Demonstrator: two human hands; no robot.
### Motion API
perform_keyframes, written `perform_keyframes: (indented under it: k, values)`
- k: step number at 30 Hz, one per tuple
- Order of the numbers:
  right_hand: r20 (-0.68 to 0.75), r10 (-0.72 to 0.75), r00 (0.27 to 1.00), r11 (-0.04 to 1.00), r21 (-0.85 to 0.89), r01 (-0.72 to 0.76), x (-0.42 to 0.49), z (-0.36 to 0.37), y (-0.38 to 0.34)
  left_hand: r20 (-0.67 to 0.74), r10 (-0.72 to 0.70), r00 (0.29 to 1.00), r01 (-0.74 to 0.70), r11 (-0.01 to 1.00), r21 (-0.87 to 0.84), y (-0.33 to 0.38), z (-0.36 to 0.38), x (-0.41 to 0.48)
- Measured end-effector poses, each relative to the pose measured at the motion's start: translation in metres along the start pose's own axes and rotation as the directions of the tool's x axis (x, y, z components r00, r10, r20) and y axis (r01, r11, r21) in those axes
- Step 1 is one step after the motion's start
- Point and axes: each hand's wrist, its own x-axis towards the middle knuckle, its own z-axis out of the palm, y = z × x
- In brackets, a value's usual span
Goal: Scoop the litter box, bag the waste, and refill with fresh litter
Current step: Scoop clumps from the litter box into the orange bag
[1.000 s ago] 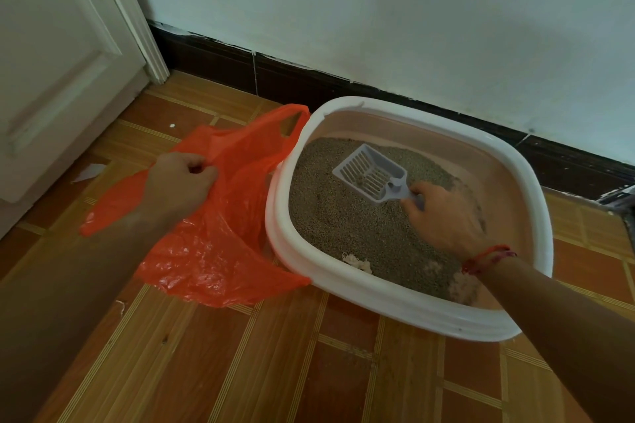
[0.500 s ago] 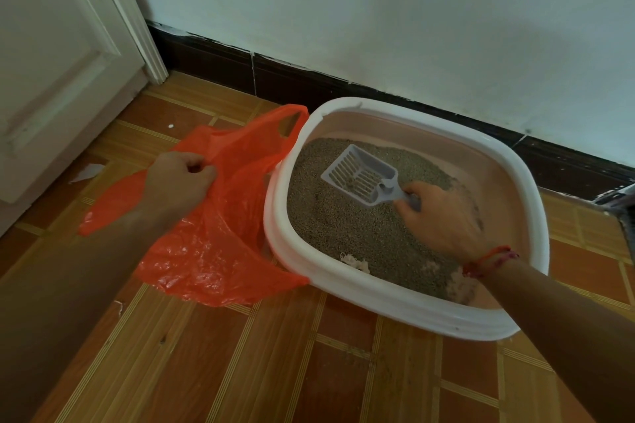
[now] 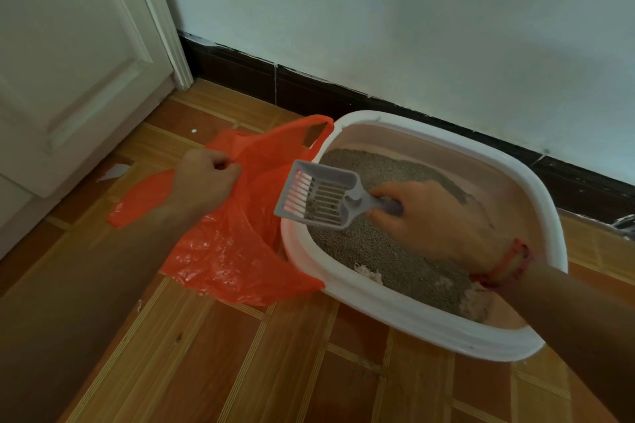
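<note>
Left grip: pinches edge of orange plastic bag.
Right grip: curled round litter scoop handle, above litter box rim.
Surroundings: door left; wall behind.

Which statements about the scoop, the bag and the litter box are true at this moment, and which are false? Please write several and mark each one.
1. The right hand holds the grey scoop by its handle. True.
2. The left hand lies flat and open on the floor. False: its fingers are curled round the edge of the orange bag.
3. The front of the scoop reaches out past the rim of the litter box, above the bag. True.
4. The litter box is empty. False: grey litter covers much of its bottom.
5. The orange bag lies inside the litter box. False: it lies on the floor beside the box.
</note>
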Motion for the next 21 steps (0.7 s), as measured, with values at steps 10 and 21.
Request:
perform_keyframes:
  k: [10, 21]
  values:
    - [0.119, -0.127, 0.985, 0.892, -0.421, 0.166, 0.066, 0.006, -0.086, -0.003, -0.071, 0.997, 0.070, 0.988, -0.135, 0.006, -0.012, -0.005]
    - [0.064, -0.247, 0.967, 0.828, -0.503, 0.245, 0.089, 0.028, -0.134, -0.071, -0.122, 0.990, 0.107, 0.977, -0.186, -0.002, -0.019, -0.004]
